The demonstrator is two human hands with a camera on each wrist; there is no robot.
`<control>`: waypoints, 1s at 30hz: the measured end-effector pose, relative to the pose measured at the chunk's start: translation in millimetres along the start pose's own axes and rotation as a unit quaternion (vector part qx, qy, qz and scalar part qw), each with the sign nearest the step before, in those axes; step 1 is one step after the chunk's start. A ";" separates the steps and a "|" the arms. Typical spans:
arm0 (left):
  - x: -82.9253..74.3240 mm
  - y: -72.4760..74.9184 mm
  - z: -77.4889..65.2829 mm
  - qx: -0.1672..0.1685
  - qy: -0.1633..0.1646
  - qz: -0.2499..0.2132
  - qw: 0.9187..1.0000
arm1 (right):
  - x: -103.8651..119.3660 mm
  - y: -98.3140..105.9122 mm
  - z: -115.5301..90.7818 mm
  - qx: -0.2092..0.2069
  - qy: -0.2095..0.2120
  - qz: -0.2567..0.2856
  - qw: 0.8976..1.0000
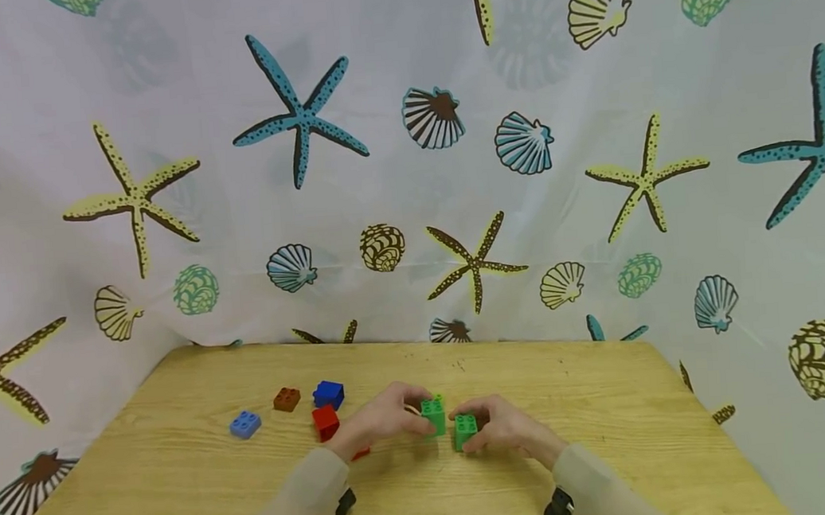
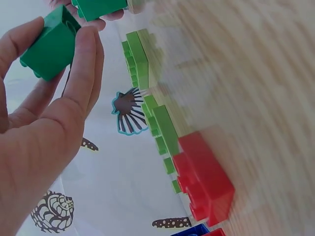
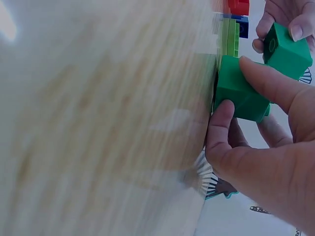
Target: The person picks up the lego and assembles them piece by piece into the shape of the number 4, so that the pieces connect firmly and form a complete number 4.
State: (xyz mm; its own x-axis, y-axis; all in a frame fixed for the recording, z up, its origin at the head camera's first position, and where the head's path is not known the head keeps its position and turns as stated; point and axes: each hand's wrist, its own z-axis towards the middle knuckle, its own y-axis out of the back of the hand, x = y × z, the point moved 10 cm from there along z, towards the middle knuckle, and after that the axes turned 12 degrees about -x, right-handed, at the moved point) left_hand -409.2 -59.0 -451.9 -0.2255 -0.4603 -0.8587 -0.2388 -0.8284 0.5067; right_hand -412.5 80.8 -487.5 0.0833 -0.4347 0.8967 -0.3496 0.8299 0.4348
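Left hand (image 1: 389, 415) pinching a green block (image 1: 434, 420)
Right hand (image 1: 503, 425) grips another block (image 1: 464, 433), short of the counter's far edge (image 1: 548, 348).

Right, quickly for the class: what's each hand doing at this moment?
Left hand: closed, holding a green block.
Right hand: closed, holding another green block.

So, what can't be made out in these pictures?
Head view: most of the nearer red brick, covered by the left hand.
Head view: most of the light green bricks, behind that hand and its green brick.
Left wrist view: most of the dark blue brick, cut off by the bottom edge.
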 end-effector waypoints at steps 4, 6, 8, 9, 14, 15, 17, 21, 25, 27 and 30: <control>-0.7 1.4 2.5 -0.020 -0.003 -0.011 1.000 | -1.8 -0.6 -0.4 0.006 -0.001 0.011 1.000; -0.7 2.0 3.5 -0.031 -0.002 -0.016 0.999 | -2.9 -0.9 -0.3 0.011 -0.002 0.023 1.000; -2.1 1.5 5.1 -0.037 -0.008 -0.018 0.999 | -3.7 0.3 -0.2 0.012 -0.004 0.036 0.999; -3.4 0.8 6.2 -0.039 -0.011 -0.019 0.999 | -4.0 1.2 -0.1 0.012 -0.004 0.042 0.999; -10.7 -4.3 13.3 -0.040 -0.036 -0.037 0.998 | -6.6 6.2 1.5 0.013 -0.005 0.065 0.998; -11.6 -5.3 14.9 -0.039 -0.037 -0.042 0.998 | -7.0 7.3 1.9 0.013 -0.005 0.065 0.998; -12.4 -6.8 16.0 -0.040 -0.039 -0.046 0.997 | -7.6 8.5 1.8 0.011 -0.004 0.061 0.998; -16.7 -10.1 15.1 -0.036 -0.050 -0.045 0.997 | -9.5 10.7 1.3 0.006 -0.009 0.051 0.999; -18.7 -13.8 13.2 -0.031 -0.051 -0.043 0.997 | -11.8 10.7 -0.1 0.004 -0.021 0.054 0.998; -17.1 -15.5 14.3 -0.032 -0.047 -0.040 0.998 | -12.1 10.4 -0.4 0.004 -0.024 0.059 0.998; -14.6 -18.4 16.9 -0.035 -0.044 -0.029 0.998 | -12.9 10.2 -0.2 0.005 -0.025 0.068 0.997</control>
State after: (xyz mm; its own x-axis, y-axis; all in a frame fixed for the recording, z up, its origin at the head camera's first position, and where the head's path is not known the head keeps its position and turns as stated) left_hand -417.5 -31.6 -447.4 -0.2966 -0.3843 -0.8743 -0.1874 -0.8742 0.4479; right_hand -417.0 95.0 -494.7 -0.0124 -0.3359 0.9418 -0.3630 0.8791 0.3088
